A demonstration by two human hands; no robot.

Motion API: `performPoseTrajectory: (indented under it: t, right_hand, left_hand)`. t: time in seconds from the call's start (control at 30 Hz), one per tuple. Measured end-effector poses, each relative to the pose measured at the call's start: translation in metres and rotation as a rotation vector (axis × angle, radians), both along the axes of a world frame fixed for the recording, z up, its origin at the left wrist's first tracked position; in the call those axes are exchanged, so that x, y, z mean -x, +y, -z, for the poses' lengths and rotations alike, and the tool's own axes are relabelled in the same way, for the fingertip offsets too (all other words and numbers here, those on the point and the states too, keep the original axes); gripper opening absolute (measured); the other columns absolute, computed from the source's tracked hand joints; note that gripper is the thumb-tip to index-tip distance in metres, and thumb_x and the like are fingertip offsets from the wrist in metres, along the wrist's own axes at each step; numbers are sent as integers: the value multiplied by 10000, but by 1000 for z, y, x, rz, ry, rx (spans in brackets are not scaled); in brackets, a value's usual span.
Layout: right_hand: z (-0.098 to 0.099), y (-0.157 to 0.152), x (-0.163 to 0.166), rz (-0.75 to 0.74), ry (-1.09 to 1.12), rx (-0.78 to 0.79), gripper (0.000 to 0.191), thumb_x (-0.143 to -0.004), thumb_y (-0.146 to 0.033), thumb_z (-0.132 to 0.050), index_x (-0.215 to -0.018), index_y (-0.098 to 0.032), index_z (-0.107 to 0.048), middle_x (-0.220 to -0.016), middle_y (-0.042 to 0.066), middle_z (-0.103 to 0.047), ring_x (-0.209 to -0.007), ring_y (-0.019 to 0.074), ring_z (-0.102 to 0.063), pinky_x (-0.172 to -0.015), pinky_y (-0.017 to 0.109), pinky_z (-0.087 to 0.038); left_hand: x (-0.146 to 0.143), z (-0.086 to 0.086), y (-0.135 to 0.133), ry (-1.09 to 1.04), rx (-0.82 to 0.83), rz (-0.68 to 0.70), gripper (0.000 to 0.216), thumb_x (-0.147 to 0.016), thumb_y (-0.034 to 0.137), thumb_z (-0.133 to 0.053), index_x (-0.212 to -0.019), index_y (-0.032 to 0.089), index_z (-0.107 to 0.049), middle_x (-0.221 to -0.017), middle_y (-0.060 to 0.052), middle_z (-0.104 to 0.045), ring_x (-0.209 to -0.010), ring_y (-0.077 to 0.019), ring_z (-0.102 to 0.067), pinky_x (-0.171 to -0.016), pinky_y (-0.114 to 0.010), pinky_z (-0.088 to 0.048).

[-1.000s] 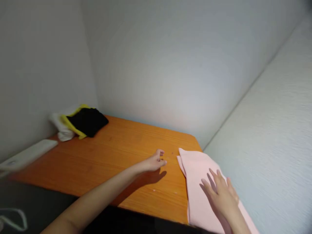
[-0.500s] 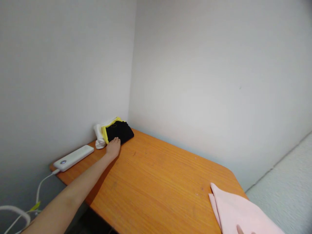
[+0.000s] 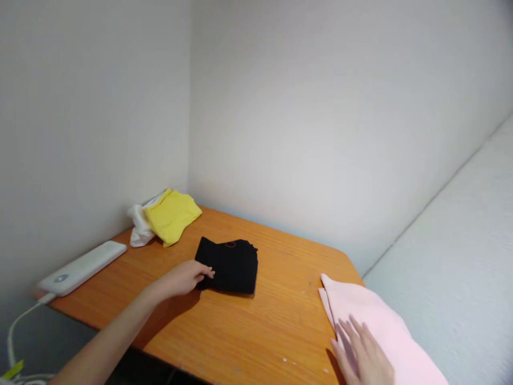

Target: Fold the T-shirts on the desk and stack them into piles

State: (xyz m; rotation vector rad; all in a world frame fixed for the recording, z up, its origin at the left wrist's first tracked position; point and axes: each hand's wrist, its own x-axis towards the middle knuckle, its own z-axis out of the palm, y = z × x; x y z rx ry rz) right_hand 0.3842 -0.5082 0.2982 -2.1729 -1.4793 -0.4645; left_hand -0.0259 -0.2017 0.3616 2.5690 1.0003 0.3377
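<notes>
A folded black cloth garment (image 3: 228,267) lies flat near the middle of the wooden table. My left hand (image 3: 194,275) has its thumb and fingers closed on the garment's left edge. At the right side of the table is a folded piece of pink cloth (image 3: 377,310). My right hand (image 3: 363,350) rests over the near left part of that pink cloth, fingers spread and open. Behind my left hand, in the far left corner, a folded yellow cloth (image 3: 173,216) leans on a bunched white cloth (image 3: 140,227).
A white power bank (image 3: 82,269) with a round display sits along the table's left edge. From it a white cable (image 3: 18,321) hangs over the side. Grey-white walls (image 3: 304,117) border the wooden table (image 3: 256,331) at the left and back.
My left hand has drawn the black garment off the yellow cloth, to the right and nearer. More of my right hand has come into view over the pink cloth. The view has shifted.
</notes>
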Motion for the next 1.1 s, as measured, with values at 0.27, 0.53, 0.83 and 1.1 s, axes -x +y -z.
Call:
performPoseTrajectory:
  t: [0.27, 0.53, 0.83, 1.1]
  right_hand:
    - [-30, 51, 179, -284, 364, 44, 225, -933, -284, -489, -1070, -234, -661, -1154, 100, -581, -1106, 263, -543, -971, 444, -452]
    - [-34, 54, 210, -219, 584, -52, 223, -952, -373, -491, -843, -212, -601, -839, 48, -588, -824, 219, -569, -749, 343, -463]
    - [-35, 80, 220, -297, 588, -43, 186, -866, -162, -468, -955, -208, -625, -929, 57, -639, -857, 225, -571, -734, 324, -431]
    - [-106, 81, 168, -221, 529, -295, 205, -960, -257, -378, -912, -205, -570, -886, 50, -621, -840, 194, -572, -736, 311, -429]
  left_hand:
    - [-21, -29, -113, -25, -16, 203, 475, -915, 519, -497, -1317, 287, -596, -1367, -74, -596, -1277, -275, -539, -1089, -456, -414]
    - [-30, -1, -140, -91, 100, 46, 534, -977, 494, -339, -1401, 217, -511, -1470, -80, -467, -1391, -243, -405, -1174, -479, -319]
    - [-6, -2, -129, -230, 134, 77, 515, -820, 260, -533, -1332, 209, -562, -1436, -84, -523, -1303, -240, -523, -1133, -430, -390]
    - [33, -59, -73, -594, -93, -289, 354, -907, 449, -458, -1098, 218, -646, -1086, -61, -715, -999, -245, -673, -875, -347, -552]
